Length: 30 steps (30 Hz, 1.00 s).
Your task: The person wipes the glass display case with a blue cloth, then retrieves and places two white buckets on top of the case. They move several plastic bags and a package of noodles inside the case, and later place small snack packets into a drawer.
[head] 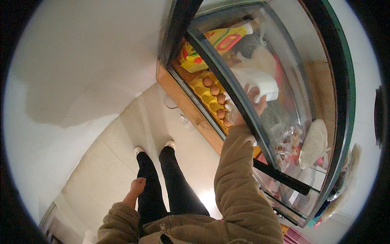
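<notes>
My right hand (257,102) reaches into a glass-sided cabinet and is seen through its glass panel. Its fingers are around a white roll, seemingly paper (268,87). Beside the forearm, brown eggs (221,98) sit in a yellow egg tray (199,88). A yellow plastic bag with red and green print (195,62) lies behind the tray, and a yellow bottle with a white cap (231,38) is near it. My left hand (138,184) hangs by my left thigh, fingers curled; whether anything is inside them cannot be told.
The dark-framed sliding glass (225,76) crosses above my right forearm. Clear plastic bags (286,146) and a cream cloth bundle (313,143) lie at the cabinet's right. Its wooden edge (189,106) borders the tiled floor. A white wall (91,61) stands at the left.
</notes>
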Motion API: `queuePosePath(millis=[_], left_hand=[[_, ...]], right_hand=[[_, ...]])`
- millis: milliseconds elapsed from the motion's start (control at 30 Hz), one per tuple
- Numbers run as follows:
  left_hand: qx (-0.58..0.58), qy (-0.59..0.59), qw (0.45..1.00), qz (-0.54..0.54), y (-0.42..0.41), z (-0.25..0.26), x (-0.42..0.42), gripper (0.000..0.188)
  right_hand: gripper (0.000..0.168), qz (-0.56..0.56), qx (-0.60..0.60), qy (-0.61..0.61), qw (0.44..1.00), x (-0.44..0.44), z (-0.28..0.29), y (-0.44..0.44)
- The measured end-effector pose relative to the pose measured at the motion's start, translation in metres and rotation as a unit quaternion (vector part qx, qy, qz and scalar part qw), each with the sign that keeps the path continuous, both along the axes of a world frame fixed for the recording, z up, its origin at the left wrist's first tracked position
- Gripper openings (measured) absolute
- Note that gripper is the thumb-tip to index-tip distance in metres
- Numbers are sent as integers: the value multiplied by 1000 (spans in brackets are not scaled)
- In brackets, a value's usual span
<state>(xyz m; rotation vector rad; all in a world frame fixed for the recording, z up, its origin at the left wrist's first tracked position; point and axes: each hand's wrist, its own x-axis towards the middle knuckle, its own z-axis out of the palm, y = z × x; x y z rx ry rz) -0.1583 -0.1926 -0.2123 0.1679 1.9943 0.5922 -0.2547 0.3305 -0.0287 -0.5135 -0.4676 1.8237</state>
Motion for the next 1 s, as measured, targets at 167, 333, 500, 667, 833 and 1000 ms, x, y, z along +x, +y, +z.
queuePosePath(millis=[167, 333, 500, 667, 833, 1000], left_hand=[[-52, -14, 998, 15, -10, 8, 0, 26], [-82, -64, 992, 65, -23, -16, 24, 27], [-5, -68, 996, 57, -8, -28, 37, 25], [55, -93, 988, 109, 28, -34, 20, 24], [104, -73, 989, 80, 67, -20, -34, 25], [143, -83, 977, 135, 71, -42, -48, 29]], right_hand=[[36, 96, 34, 63, 993, -23, -35, 58], [37, 144, 38, 101, 984, -52, -55, 92], [33, 235, 46, 31, 970, -56, -85, 73], [29, 274, 88, -111, 951, 15, -84, 49], [26, 199, 92, -375, 900, 98, -85, 11], [20, 113, 31, -591, 798, 143, -84, -27]])
